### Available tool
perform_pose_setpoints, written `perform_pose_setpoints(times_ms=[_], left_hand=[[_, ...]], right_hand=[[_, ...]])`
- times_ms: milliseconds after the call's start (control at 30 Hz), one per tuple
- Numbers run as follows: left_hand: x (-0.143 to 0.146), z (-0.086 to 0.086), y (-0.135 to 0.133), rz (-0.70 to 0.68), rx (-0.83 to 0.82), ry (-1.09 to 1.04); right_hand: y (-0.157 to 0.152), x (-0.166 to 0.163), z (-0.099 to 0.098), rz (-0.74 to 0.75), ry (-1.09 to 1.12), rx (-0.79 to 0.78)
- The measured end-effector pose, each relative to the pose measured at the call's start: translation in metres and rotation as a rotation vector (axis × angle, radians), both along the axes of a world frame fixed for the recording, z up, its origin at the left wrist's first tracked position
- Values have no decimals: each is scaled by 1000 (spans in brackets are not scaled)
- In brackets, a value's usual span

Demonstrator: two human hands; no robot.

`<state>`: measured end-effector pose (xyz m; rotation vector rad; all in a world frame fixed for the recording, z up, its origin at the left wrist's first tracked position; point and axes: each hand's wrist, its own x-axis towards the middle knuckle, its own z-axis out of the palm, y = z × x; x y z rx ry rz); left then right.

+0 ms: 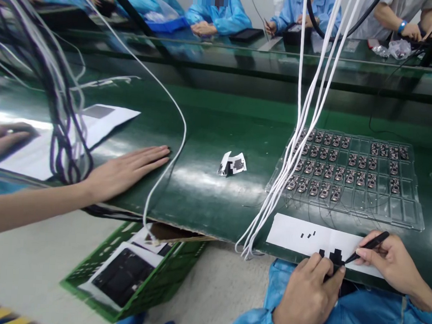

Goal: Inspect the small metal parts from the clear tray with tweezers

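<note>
At the lower right, my left hand (308, 292) is bent over the near edge of a white backing sheet (288, 231), its fingers closed beside black cut-out pieces (337, 256). What sits between those fingers is hidden. In my right hand (394, 258) is a pair of slim black tweezers (371, 247), tip down at the black pieces near my left fingertips. Several small black strips (309, 235) lie on the sheet. Just behind it is a clear plastic tray (404, 214) with rows of small circuit boards (326, 169), thin wires trailing from some.
White cables (311, 114) hang down across the tray's left side. Scraps of black and white paper (234, 164) lie mid-bench. A co-worker's hand (126, 170) rests flat at left, near bundled cables (68, 137). Below the bench edge stands a green crate (112, 315). People sit opposite.
</note>
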<state>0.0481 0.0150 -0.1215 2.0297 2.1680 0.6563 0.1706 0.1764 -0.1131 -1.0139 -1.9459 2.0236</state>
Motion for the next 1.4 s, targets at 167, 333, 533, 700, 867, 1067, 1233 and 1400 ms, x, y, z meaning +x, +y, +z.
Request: perform_pose_setpoints(times_ms=[167, 333, 533, 700, 867, 1067, 1233, 1400], left_hand=[[0, -2, 0, -15, -11, -28], [1, -3, 0, -9, -9, -8], [0, -1, 1, -26, -22, 14], [-1, -5, 0, -32, -12, -25], [-5, -5, -1, -45, 22, -103], [-5, 0, 2, -13, -8, -46], [-11, -9, -5, -45, -7, -46], [-38, 13, 20, -122, -248, -238]], right_hand=[[1, -1, 2, -8, -26, -7], [1, -4, 5, -2, -29, -6], [1, -3, 6, 17, -37, 17], [0, -2, 4, 8, -25, 28], [1, 1, 2, 17, -6, 16], [2, 3, 5, -16, 25, -13], [14, 33, 1, -210, 141, -23], [18, 68, -14, -530, 325, -21]])
